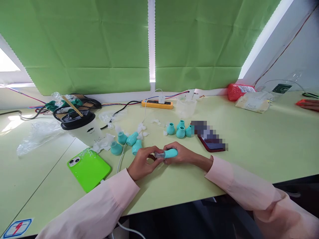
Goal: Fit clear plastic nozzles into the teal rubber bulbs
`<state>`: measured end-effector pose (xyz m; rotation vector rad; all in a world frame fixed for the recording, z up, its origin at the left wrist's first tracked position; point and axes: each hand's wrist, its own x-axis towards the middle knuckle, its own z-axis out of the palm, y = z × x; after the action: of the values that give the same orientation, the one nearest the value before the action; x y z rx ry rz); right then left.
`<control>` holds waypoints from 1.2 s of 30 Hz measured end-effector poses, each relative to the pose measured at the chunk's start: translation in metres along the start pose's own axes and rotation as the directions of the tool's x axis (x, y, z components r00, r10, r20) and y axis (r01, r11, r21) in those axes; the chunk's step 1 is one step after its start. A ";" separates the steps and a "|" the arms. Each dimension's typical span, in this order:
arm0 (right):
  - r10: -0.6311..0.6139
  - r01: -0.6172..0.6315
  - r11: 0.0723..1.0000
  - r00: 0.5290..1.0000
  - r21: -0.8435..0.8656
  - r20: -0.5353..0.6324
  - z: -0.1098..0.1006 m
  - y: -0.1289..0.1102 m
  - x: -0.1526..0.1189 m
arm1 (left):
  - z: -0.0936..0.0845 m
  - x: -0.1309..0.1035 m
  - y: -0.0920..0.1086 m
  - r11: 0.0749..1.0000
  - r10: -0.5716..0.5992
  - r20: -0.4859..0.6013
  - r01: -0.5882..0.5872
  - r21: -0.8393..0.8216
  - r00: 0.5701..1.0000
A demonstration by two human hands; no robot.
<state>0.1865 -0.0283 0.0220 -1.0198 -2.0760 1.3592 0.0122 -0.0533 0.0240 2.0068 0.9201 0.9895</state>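
My right hand (pixel 178 153) is closed round a teal bulb (pixel 171 153), which lies on its side with its narrow end to the left. A clear tip (pixel 159 155) sits at that narrow end, pinched between the thumb and fingers of my left hand (pixel 144 161). Left of my hands stand several teal bulbs (pixel 116 148), some with translucent pieces at their tops. Behind my right hand is another group of teal bulbs (pixel 180 132) with open necks. Small translucent pieces (pixel 142 127) are scattered between the two groups.
A green phone (pixel 89 170) and a lidded cup (pixel 84 129) are at the left. A dark red phone (pixel 210 141) lies at the right. Farther back are an orange power strip (pixel 157 104), a clear tub (pixel 186 107) and a red packet (pixel 239 91). Another person's hand (pixel 309 104) shows far right.
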 end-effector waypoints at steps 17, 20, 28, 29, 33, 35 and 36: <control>-0.023 0.045 0.905 0.998 0.423 -0.058 0.005 -0.002 -0.001 | -0.015 0.003 0.002 0.994 0.091 -0.308 -0.070 0.078 0.947; -0.032 0.096 0.891 0.988 0.444 -0.149 0.005 0.001 0.002 | -0.025 0.014 -0.009 0.933 0.182 -0.374 -0.040 0.358 0.909; -0.093 0.293 0.894 0.862 0.340 -0.499 0.004 0.006 0.001 | -0.025 0.038 -0.039 0.534 0.250 -0.068 -0.079 0.842 0.966; -0.113 0.321 0.893 0.839 0.315 -0.532 0.003 0.007 0.000 | -0.023 0.043 -0.039 0.499 0.235 -0.021 -0.102 0.861 0.972; -0.156 0.335 0.919 0.794 0.209 -0.588 0.005 0.011 -0.002 | -0.007 0.066 -0.038 0.436 0.169 0.121 -0.184 0.881 0.978; -0.151 0.316 0.928 0.802 0.197 -0.578 0.007 0.012 -0.001 | 0.003 0.077 -0.039 0.442 0.153 0.200 -0.248 0.862 0.968; -0.149 0.312 0.928 0.811 0.202 -0.566 0.007 0.012 -0.001 | 0.007 0.082 -0.039 0.461 0.142 0.234 -0.274 0.844 0.962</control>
<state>0.1859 -0.0302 0.0083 -0.8608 -1.4708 1.0461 0.0444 0.0313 0.0161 3.0801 1.2838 0.4718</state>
